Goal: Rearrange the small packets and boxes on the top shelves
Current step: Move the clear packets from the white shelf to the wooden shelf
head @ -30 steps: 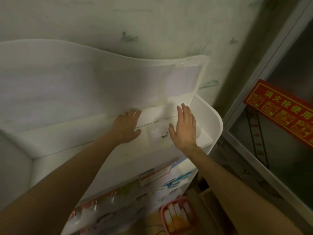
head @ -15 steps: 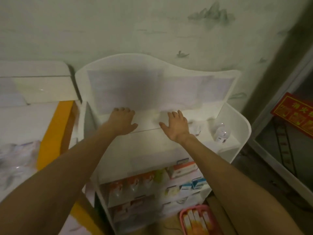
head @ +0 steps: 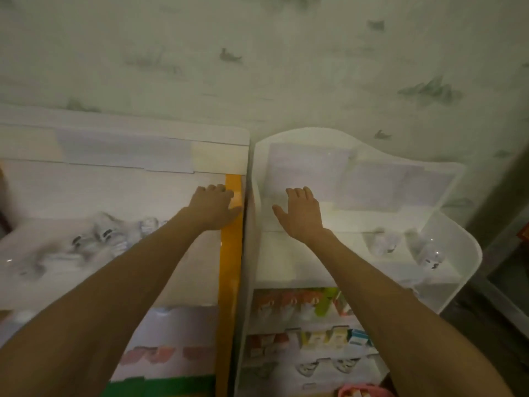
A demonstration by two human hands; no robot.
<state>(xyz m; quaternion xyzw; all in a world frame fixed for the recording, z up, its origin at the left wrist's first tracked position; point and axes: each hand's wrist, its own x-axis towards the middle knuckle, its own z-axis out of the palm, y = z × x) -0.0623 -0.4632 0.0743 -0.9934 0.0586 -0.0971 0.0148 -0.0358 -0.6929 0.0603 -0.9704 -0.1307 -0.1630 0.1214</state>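
Two white shelf units stand side by side against the wall. My left hand [head: 213, 206] lies flat, palm down, on the top shelf of the left unit, beside its orange side strip [head: 230, 270]. My right hand [head: 302, 214] rests with fingers spread at the left end of the top shelf of the right white unit [head: 446, 285]. Neither hand holds anything. Two clear small packets [head: 382, 243] [head: 428, 253] sit at the right end of that shelf. Several clear packets [head: 94, 242] lie in a loose heap on the left unit's shelf.
Lower shelves of the right unit hold rows of small coloured boxes [head: 303, 305] and packets. A pink basket [head: 362, 391] shows at the bottom edge. The patterned wall [head: 257, 67] rises behind both units. A dark doorway frame lies at the far right.
The view has swung left and both hands have slid left. My left hand went from the right unit's top shelf to the left unit, and my right hand moved to the right unit's left end.
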